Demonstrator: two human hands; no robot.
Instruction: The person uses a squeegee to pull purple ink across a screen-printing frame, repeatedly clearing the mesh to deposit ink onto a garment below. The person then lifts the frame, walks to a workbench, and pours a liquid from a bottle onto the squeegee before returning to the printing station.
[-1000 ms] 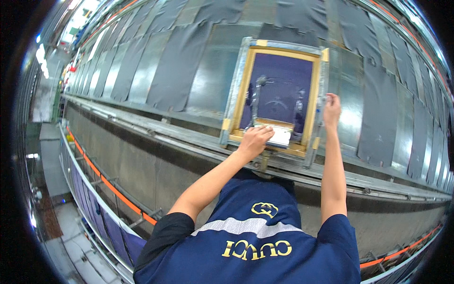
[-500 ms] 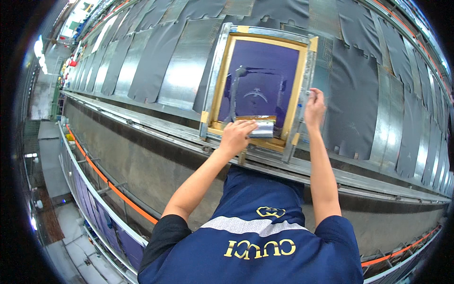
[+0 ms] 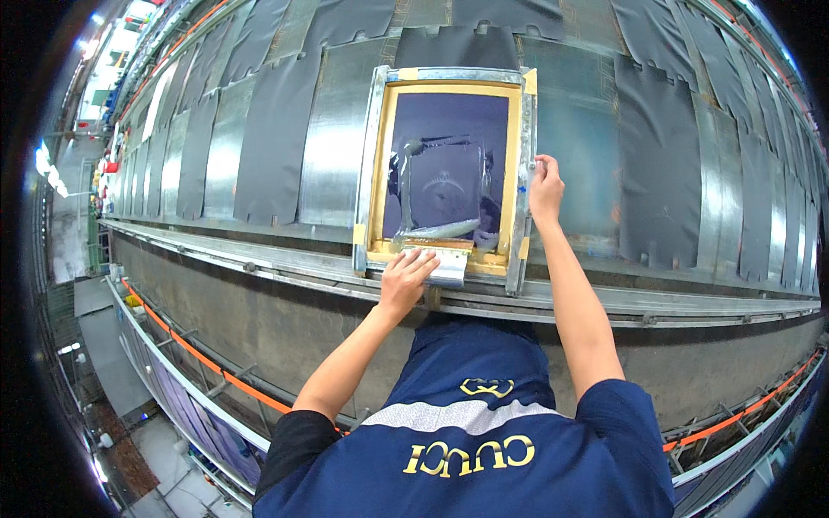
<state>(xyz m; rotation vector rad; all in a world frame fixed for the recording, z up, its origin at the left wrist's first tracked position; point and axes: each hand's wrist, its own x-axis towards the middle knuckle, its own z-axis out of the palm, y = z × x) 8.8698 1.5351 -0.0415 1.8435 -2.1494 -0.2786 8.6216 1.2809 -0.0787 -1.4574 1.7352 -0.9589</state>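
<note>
Hands (image 3: pixel 408 278) on squeegee (image 3: pixel 439 255), yellow-taped screen frame (image 3: pixel 515 181)

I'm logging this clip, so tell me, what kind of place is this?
Most likely a screen-printing workshop for textiles: a framed printing screen lies on a long metal table, dark cut fabric pieces are laid out in rows, and the left hand grips a squeegee.
</note>
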